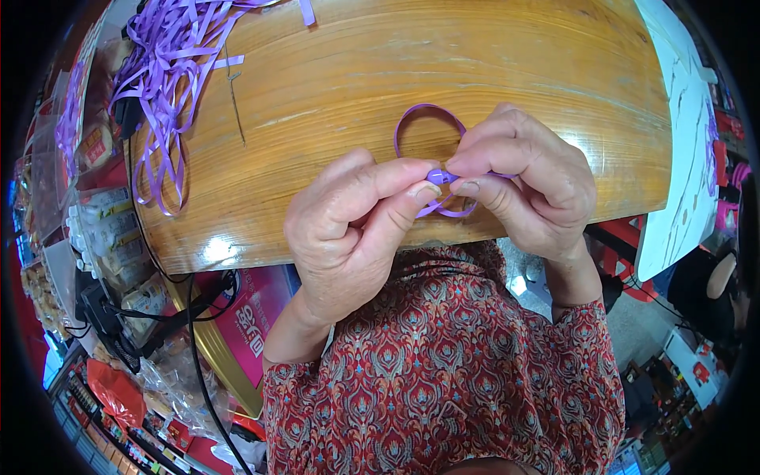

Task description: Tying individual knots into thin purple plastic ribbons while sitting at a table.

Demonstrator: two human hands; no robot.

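Head view: left hand [340, 214] had thumb and index pinched on a small glossy purple plastic bead [438, 176]. Right hand [546, 182] pinched flat purple ribbon [429, 105] at the bead's right end. Bead sat between both sets of fingertips, over the brown wooden table [340, 95]; ribbon looped beyond and below them. Tangled purple ribbon pile [170, 59] and thin dark wire tool [237, 107] lay beyond-left of the left fingers. Clear plastic packs [117, 229], farther left, held pale contents, kind unclear. Pink printed panel [249, 317], below-left of the fingers, carried white lettering.
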